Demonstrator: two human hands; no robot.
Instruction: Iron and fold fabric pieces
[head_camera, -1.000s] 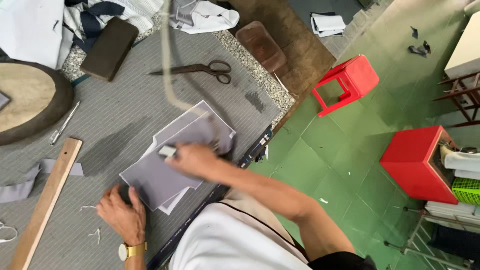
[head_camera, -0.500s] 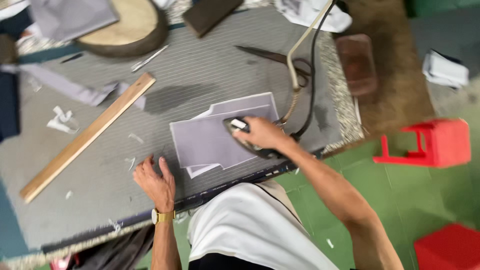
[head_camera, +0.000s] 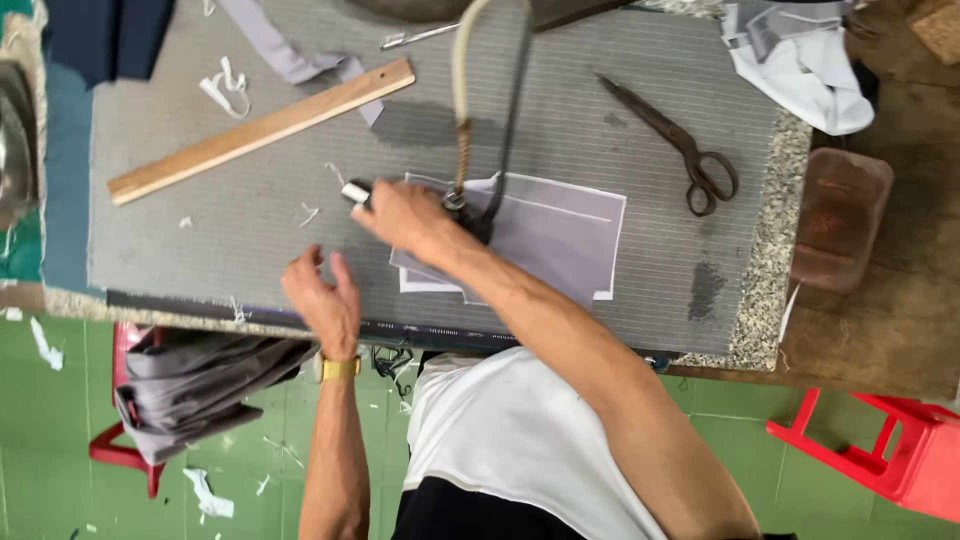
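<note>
I see one container, a brownish translucent plastic tub (head_camera: 842, 215) at three o'clock, on the wooden bench just off the padded table's (head_camera: 640, 290) speckled edge; I cannot tell what is in it. At eight o'clock, below the table, a red stool (head_camera: 125, 400) carries a heap of grey cloth (head_camera: 195, 385).

My right hand (head_camera: 405, 215) is near the centre, closed around the handle of an iron (head_camera: 362, 192), of which only the metallic end shows past the fingers. Its cord (head_camera: 462, 90) rises straight toward twelve o'clock and crosses the view in front of the table. The iron rests on the left edge of the stacked grey fabric pieces (head_camera: 550, 235), which lie flat at the centre with white pieces showing beneath them.

My left hand (head_camera: 325, 300) is at seven o'clock from the iron, fingers spread and gripping nothing, resting at the table's near edge, apart from the fabric pieces.

A wooden ruler (head_camera: 260, 130) lies slanted at eleven o'clock, with a grey strip (head_camera: 290, 60) above it. Dark scissors (head_camera: 680, 145) lie at two o'clock, well clear of the hands. Crumpled white and grey cloth (head_camera: 800, 60) sits at the upper right corner. Another red stool (head_camera: 890, 450) stands at four o'clock on the green floor.
</note>
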